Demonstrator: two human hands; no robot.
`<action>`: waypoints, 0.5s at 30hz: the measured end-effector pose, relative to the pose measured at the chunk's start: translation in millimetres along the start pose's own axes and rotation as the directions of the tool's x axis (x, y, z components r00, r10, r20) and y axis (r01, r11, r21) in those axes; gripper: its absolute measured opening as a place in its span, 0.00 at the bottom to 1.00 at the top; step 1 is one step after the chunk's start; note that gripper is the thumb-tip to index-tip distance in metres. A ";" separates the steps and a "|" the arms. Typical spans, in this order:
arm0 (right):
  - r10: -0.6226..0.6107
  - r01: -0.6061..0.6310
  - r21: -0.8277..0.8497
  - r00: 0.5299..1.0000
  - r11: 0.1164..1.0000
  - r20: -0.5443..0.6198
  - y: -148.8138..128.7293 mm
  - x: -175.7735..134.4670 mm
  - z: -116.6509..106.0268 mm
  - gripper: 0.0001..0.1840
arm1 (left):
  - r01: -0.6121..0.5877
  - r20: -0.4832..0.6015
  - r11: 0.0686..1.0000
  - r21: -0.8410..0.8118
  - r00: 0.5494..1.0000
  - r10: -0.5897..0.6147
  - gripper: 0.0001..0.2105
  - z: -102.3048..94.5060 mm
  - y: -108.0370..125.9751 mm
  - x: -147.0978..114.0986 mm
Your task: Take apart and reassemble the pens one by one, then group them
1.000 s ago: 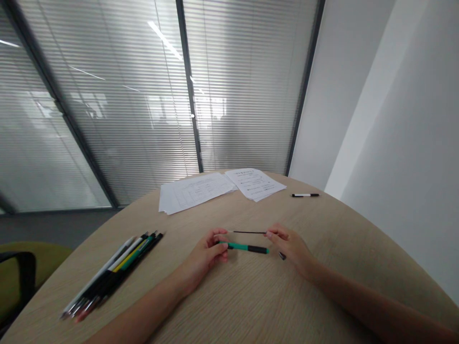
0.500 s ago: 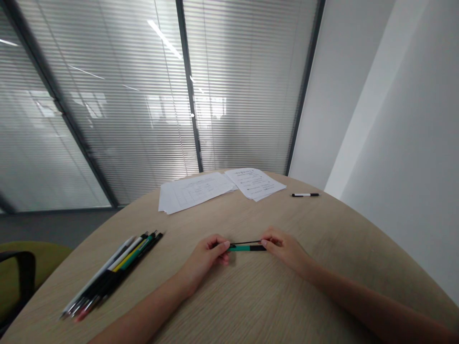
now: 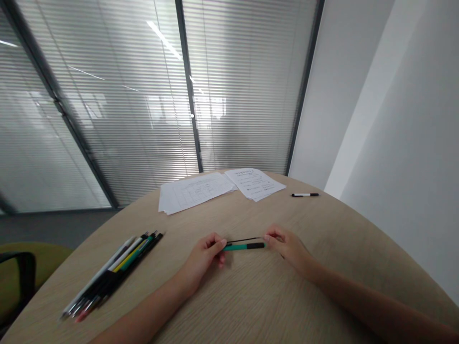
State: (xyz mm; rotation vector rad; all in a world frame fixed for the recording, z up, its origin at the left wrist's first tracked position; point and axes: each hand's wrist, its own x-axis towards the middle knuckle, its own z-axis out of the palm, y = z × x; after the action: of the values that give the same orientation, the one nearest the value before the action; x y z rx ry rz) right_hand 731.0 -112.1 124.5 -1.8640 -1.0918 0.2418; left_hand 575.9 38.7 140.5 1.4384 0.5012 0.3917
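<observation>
My left hand (image 3: 207, 255) pinches the left end of a green pen with a black grip (image 3: 244, 246). A thin dark ink refill (image 3: 244, 239) lies alongside the pen, just above it in view, and its left end also runs into my left fingers. My right hand (image 3: 289, 248) is closed in a pinch close to the refill's right end. Whether its fingertips touch that tip is too small to tell. A tiny dark bit shows under my right palm, and what the right fingers hold is hidden.
A bundle of several pens (image 3: 114, 274) lies at the left of the round wooden table (image 3: 251, 306). Printed papers (image 3: 197, 190) are spread at the far side. A white and black pen (image 3: 304, 195) lies at the far right. A green chair (image 3: 46, 267) stands at the left.
My left hand has shifted slightly left with the green pen and refill. My right fingers have come off the pen's black end, which now shows fully, and sit slightly farther right.
</observation>
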 end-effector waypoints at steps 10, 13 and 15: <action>-0.039 0.033 -0.216 0.999 0.976 -0.023 12.2 3.6 0.8 0.06 | 0.015 -0.089 0.999 -0.032 0.996 -0.017 0.11 -2.2 -1.0 1.6; -0.108 0.111 -0.248 0.994 0.962 0.025 17.6 4.7 0.8 0.06 | 0.015 -0.084 1.000 -0.004 0.996 -0.015 0.11 -1.8 -0.7 1.4; -0.124 0.125 -0.245 0.992 0.962 0.020 20.1 5.2 0.7 0.07 | 0.023 -0.072 0.999 0.025 0.997 -0.021 0.11 -0.9 0.3 0.9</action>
State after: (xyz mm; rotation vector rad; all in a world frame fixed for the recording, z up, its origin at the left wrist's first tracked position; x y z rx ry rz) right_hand 745.4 -111.1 109.6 -2.0021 -1.2842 0.0381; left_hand 576.1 39.9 140.6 1.4469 0.5814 0.4220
